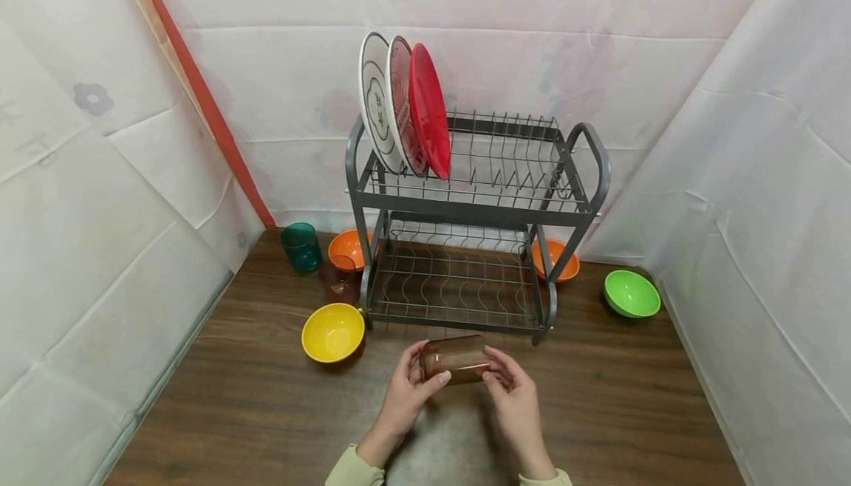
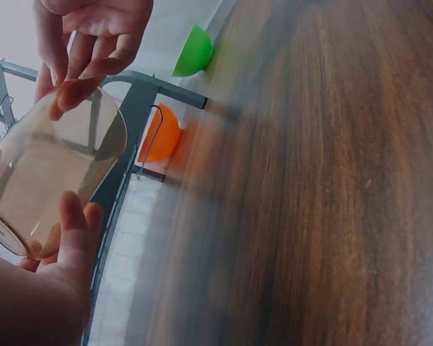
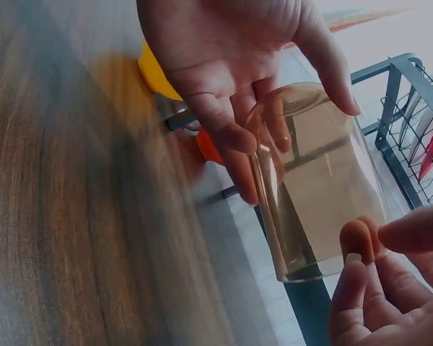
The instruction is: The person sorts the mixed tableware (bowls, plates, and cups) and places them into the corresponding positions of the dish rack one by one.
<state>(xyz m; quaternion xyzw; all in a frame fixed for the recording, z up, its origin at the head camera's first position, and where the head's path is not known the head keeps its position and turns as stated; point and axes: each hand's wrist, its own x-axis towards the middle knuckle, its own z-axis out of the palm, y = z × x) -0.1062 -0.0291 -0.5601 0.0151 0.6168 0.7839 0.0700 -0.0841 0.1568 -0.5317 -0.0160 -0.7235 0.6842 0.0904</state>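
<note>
A clear brown drinking glass [image 1: 457,360] lies sideways in the air above the table, held between both hands. My left hand [image 1: 407,390] grips its left end, thumb on the near side and fingers behind. At the other end my right hand [image 1: 517,396] pinches the edge between thumb and fingers. From the left wrist, the tinted wall of the glass [image 2: 47,169] shows fingers through it. The right wrist view has the left hand [image 3: 231,65] wrapped round the upper end and the right hand [image 3: 397,288] at the lower one.
A two-tier dish rack [image 1: 465,209] stands behind, with two patterned plates [image 1: 379,105] and a red plate [image 1: 430,111] upright on top. To its left are a teal glass [image 1: 301,248], another brown glass [image 1: 337,283], an orange bowl [image 1: 347,248] and a yellow bowl [image 1: 333,333]. Rightward sit orange [image 1: 558,261] and green bowls [image 1: 631,294].
</note>
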